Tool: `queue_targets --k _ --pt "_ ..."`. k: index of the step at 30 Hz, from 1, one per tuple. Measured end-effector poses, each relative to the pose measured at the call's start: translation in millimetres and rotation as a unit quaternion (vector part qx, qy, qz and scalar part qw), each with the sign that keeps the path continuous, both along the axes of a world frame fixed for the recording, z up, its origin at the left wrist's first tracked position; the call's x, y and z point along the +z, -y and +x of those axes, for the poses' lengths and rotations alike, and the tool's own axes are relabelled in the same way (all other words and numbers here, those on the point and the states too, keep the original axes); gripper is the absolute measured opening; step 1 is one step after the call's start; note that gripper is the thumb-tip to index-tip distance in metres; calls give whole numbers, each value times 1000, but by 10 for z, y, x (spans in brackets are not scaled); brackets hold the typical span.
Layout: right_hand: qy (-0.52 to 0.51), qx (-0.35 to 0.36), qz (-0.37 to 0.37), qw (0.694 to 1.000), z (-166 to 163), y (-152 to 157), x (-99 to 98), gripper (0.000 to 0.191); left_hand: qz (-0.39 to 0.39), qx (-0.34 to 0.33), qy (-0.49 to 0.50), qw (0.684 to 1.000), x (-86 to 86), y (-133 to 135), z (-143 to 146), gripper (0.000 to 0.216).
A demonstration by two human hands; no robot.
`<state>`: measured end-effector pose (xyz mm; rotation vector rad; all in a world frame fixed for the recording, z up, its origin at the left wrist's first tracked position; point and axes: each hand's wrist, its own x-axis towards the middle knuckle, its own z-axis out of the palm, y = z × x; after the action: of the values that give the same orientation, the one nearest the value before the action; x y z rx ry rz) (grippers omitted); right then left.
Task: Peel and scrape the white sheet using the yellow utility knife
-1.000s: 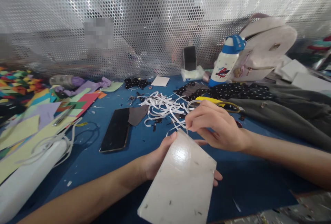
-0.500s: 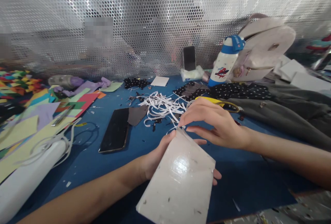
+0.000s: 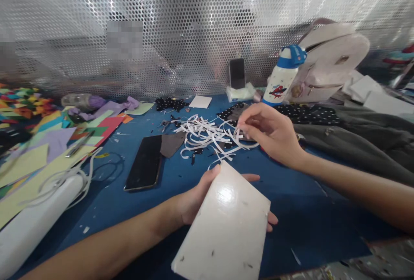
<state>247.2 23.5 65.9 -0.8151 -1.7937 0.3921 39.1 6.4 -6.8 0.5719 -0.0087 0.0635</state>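
Observation:
My left hand (image 3: pixel 203 187) supports a glossy white board (image 3: pixel 223 224) from beneath, thumb at its upper corner and fingertips showing past its right edge. The board is tilted toward me, with small dark specks on its surface. Up and to the right, my right hand (image 3: pixel 274 135) is away from the board, thumb and fingertips pinched on what looks like a thin white strip (image 3: pixel 239 135). Those fingers are over the right side of a tangled heap of white strips (image 3: pixel 207 133). Some strip ends lie close to the board's upper corner.
A black phone (image 3: pixel 144 163) and a grey scrap (image 3: pixel 172 144) lie left of the heap. Coloured papers (image 3: pixel 58 142) and a white power strip (image 3: pixel 42 219) occupy the left. Behind stand a bottle (image 3: pixel 281 77), a pale backpack (image 3: pixel 336 60) and a propped phone (image 3: pixel 237 73). Dark cloth (image 3: pixel 362 137) lies right.
My right hand has left the board's upper corner and moved up and right to the strips, hiding the yellow-handled item there. My left hand and the board have hardly moved.

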Motion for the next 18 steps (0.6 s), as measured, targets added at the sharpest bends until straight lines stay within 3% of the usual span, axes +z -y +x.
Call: queue_targets --k 3,6,11,14,18 --pt "82 8 -71 994 51 -170 -122 9 -20 -5 13 1000 -27 -14 3 112" --pt "188 55 -74 978 70 -250 -226 19 -26 -26 33 999 -58 -33 -1 113" --pt "197 113 -71 971 24 -85 -126 19 -33 -25 41 998 -98 -81 11 113" --pt "224 125 -13 966 -14 52 -2 33 -33 -23 44 998 -120 -107 21 114" --pt "289 126 70 946 -54 135 48 36 -34 -8 31 999 -113 -76 -16 114"
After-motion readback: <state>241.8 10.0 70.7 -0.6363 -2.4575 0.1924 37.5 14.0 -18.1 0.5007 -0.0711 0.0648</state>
